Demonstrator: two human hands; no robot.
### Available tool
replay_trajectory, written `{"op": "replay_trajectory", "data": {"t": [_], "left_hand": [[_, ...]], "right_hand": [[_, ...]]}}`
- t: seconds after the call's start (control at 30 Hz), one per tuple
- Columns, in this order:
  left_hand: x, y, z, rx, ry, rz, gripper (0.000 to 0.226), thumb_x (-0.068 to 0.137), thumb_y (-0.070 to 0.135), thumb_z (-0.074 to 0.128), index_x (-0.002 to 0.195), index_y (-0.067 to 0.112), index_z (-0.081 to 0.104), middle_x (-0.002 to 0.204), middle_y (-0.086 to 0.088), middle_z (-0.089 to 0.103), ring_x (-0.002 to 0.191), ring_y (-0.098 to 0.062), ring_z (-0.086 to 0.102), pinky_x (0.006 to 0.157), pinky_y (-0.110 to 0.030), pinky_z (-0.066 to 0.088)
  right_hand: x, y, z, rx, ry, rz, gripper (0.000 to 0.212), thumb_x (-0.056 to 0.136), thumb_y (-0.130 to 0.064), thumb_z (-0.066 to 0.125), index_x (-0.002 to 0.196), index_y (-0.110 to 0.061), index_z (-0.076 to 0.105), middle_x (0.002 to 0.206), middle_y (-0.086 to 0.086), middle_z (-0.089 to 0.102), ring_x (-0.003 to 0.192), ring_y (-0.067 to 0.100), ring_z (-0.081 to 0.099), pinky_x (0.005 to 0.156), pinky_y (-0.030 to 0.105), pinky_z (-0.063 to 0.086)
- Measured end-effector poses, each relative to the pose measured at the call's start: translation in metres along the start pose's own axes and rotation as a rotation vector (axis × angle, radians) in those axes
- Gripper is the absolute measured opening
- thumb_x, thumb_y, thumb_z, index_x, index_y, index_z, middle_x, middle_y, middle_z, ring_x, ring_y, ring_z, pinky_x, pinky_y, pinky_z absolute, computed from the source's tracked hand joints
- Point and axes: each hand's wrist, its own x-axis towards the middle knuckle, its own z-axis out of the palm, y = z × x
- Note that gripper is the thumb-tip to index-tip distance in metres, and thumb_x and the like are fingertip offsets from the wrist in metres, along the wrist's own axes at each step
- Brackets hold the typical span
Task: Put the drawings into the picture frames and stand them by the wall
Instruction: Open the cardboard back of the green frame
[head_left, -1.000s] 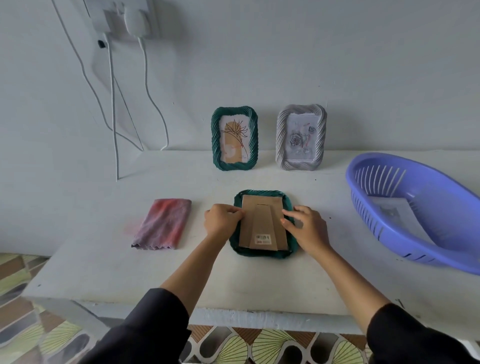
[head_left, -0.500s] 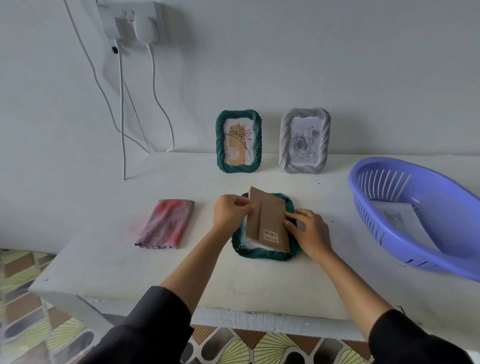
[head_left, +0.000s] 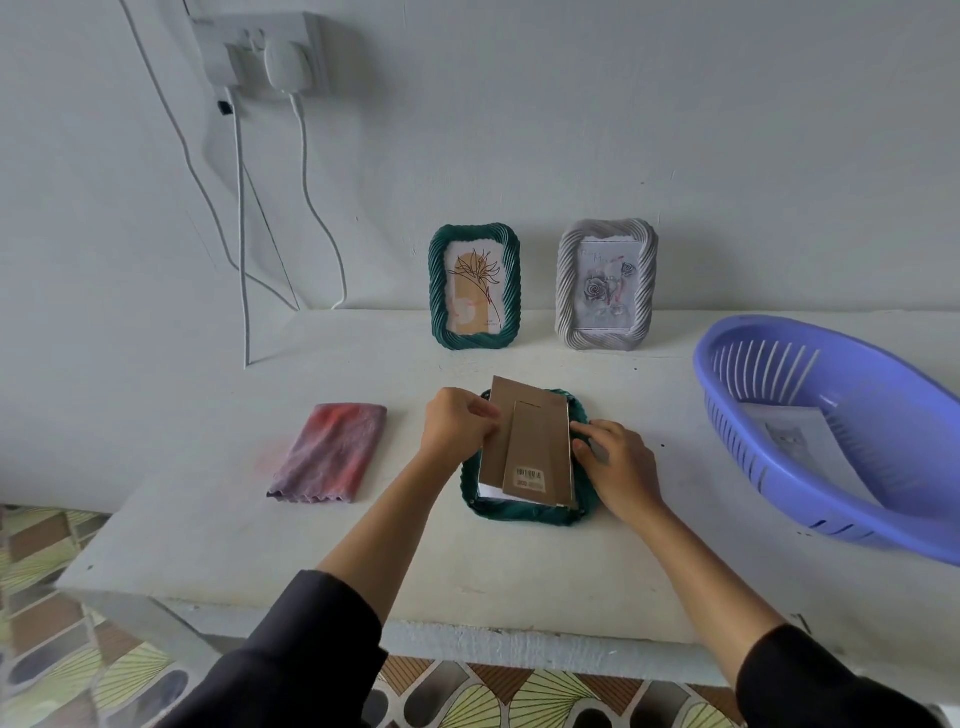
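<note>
A dark green picture frame (head_left: 519, 512) lies face down on the white table (head_left: 467, 571). Its brown cardboard backing (head_left: 530, 441), with a stand flap and barcode sticker, is tilted up at its left and far edges, and white paper shows under it. My left hand (head_left: 457, 423) pinches the backing's left edge. My right hand (head_left: 613, 462) rests on the frame's right rim, fingers against the backing's right edge. A green frame (head_left: 475, 287) with a plant drawing and a grey frame (head_left: 607, 285) with a rose drawing stand against the wall.
A purple slotted basket (head_left: 779, 467) at the right holds a loose drawing sheet (head_left: 795, 436). A folded pink-red cloth (head_left: 330, 452) lies to the left. White cables (head_left: 241, 234) hang from a wall socket (head_left: 260, 52) at the back left. The table's front edge is near me.
The backing lay flat in the frame a second ago. My left hand has lifted its left edge, so it now stands tilted with white paper visible beneath. My right hand stayed on the right side.
</note>
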Motion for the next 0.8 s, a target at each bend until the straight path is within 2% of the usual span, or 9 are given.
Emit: {"op": "replay_trajectory", "data": {"t": [0.07, 0.13, 0.23, 0.43, 0.5, 0.67, 0.77, 0.8], "left_hand": [[0.001, 0.001, -0.004, -0.077, -0.067, -0.061, 0.017, 0.085, -0.007, 0.058, 0.096, -0.002, 0.069, 0.094, -0.018, 0.066, 0.075, -0.022, 0.063, 0.066, -0.028, 0.059], [0.001, 0.003, -0.007, -0.125, -0.125, -0.103, 0.022, 0.087, -0.008, 0.052, 0.103, -0.004, 0.066, 0.082, -0.009, 0.062, 0.065, -0.015, 0.058, 0.055, -0.019, 0.055], [0.002, -0.001, -0.010, -0.204, -0.189, -0.142, 0.027, 0.089, -0.009, 0.048, 0.111, -0.004, 0.063, 0.080, -0.005, 0.059, 0.067, -0.014, 0.057, 0.062, -0.022, 0.053], [0.003, -0.006, -0.018, -0.338, -0.193, -0.161, 0.035, 0.089, -0.012, 0.042, 0.119, -0.004, 0.060, 0.104, -0.014, 0.056, 0.075, -0.016, 0.055, 0.070, -0.026, 0.052], [0.006, -0.010, -0.027, -0.374, -0.152, -0.163, 0.035, 0.090, -0.010, 0.042, 0.118, -0.002, 0.061, 0.105, -0.013, 0.056, 0.076, -0.017, 0.053, 0.070, -0.027, 0.049], [0.015, -0.022, -0.060, -0.335, 0.120, -0.181, 0.036, 0.091, -0.002, 0.041, 0.113, 0.011, 0.066, 0.096, -0.012, 0.058, 0.067, -0.019, 0.052, 0.063, -0.027, 0.049], [0.017, -0.038, -0.078, -0.235, 0.181, -0.199, 0.034, 0.091, 0.004, 0.043, 0.101, 0.020, 0.071, 0.098, -0.011, 0.063, 0.076, -0.022, 0.059, 0.076, -0.035, 0.055], [0.017, -0.042, -0.080, -0.202, 0.176, -0.195, 0.035, 0.090, 0.006, 0.044, 0.096, 0.025, 0.072, 0.100, -0.010, 0.065, 0.076, -0.021, 0.062, 0.076, -0.037, 0.057]], "right_hand": [[0.000, 0.000, 0.000, -0.008, -0.002, -0.004, 0.033, 0.092, -0.027, 0.049, 0.124, -0.027, 0.058, 0.130, 0.001, 0.055, 0.121, 0.021, 0.048, 0.100, 0.032, 0.035], [0.000, 0.000, 0.000, -0.009, -0.006, -0.003, 0.034, 0.093, -0.027, 0.049, 0.126, -0.027, 0.056, 0.131, 0.001, 0.055, 0.122, 0.020, 0.047, 0.100, 0.031, 0.034], [-0.001, 0.000, -0.001, -0.003, -0.009, -0.005, 0.034, 0.092, -0.029, 0.051, 0.125, -0.029, 0.056, 0.131, 0.001, 0.054, 0.123, 0.020, 0.046, 0.101, 0.030, 0.033], [-0.004, -0.002, -0.001, -0.032, -0.026, -0.020, 0.031, 0.089, -0.034, 0.056, 0.119, -0.033, 0.062, 0.133, 0.000, 0.051, 0.124, 0.018, 0.043, 0.102, 0.029, 0.032], [-0.004, -0.002, -0.001, -0.033, -0.029, -0.023, 0.030, 0.089, -0.034, 0.056, 0.118, -0.033, 0.062, 0.133, 0.001, 0.050, 0.125, 0.018, 0.042, 0.102, 0.030, 0.032], [-0.003, -0.002, -0.001, -0.039, -0.029, -0.016, 0.030, 0.089, -0.032, 0.056, 0.118, -0.033, 0.063, 0.134, 0.001, 0.050, 0.125, 0.018, 0.042, 0.103, 0.029, 0.031], [-0.003, -0.003, 0.000, -0.039, -0.022, -0.011, 0.029, 0.088, -0.031, 0.057, 0.117, -0.032, 0.064, 0.133, 0.001, 0.051, 0.125, 0.018, 0.043, 0.102, 0.029, 0.031], [-0.003, -0.003, 0.000, -0.042, -0.022, -0.013, 0.029, 0.088, -0.031, 0.057, 0.117, -0.032, 0.064, 0.133, 0.001, 0.051, 0.124, 0.018, 0.043, 0.102, 0.029, 0.031]]}}
